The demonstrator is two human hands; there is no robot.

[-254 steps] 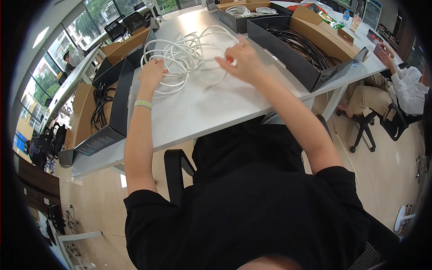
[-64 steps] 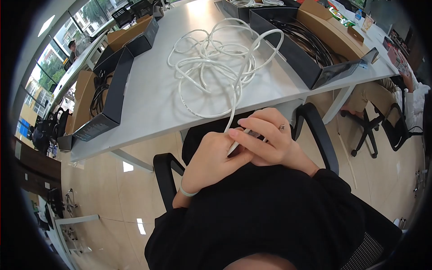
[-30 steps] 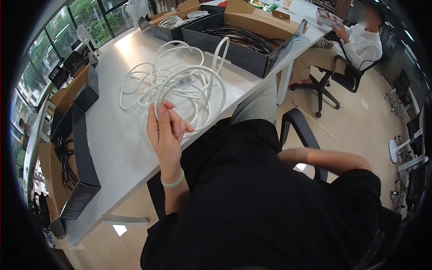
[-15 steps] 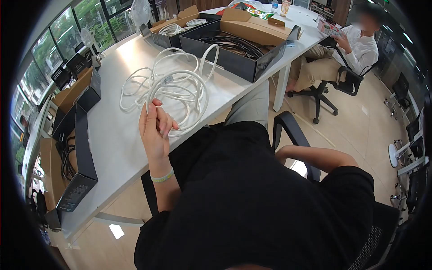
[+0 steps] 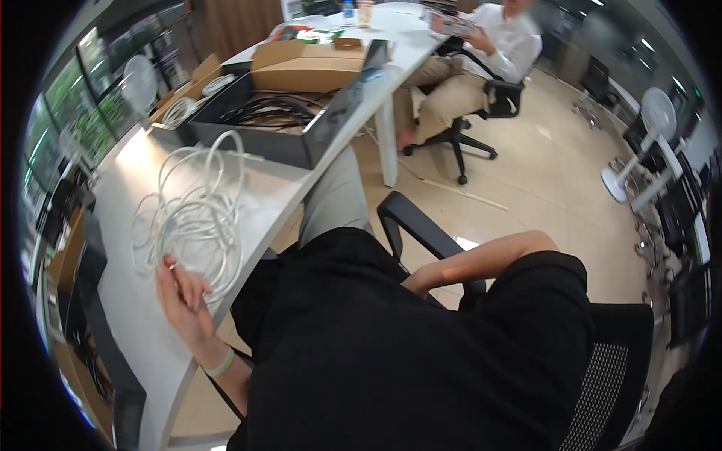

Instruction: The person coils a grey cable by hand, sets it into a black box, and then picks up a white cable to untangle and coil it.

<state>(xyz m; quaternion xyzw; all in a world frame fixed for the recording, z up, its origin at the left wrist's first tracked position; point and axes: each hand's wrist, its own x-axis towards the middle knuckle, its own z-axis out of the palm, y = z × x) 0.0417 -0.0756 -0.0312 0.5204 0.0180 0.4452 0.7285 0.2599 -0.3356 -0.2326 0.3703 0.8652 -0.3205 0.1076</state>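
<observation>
My left hand (image 5: 182, 301) is at the table's edge, fingers curled at the near side of a loose coil of white cable (image 5: 201, 233). The thumb and index finger pinch a strand of it. The coil lies in tangled loops on the white table (image 5: 139, 323), with one loop standing up at its far side. My right arm is bent at my right side beside the chair's armrest, and its hand is hidden behind my black shirt.
Beyond the coil stands an open box (image 5: 289, 143) of black cables, beside a smaller box with white cables (image 5: 179, 113). Another open box (image 5: 94, 301) is on the left. A person (image 5: 500, 45) sits at the far right side. My chair's armrest (image 5: 421, 229) is near my right arm.
The whole view has turned to the right, so the table, coil and left hand appear further left and lower. My left hand is still at the coil's near side.
</observation>
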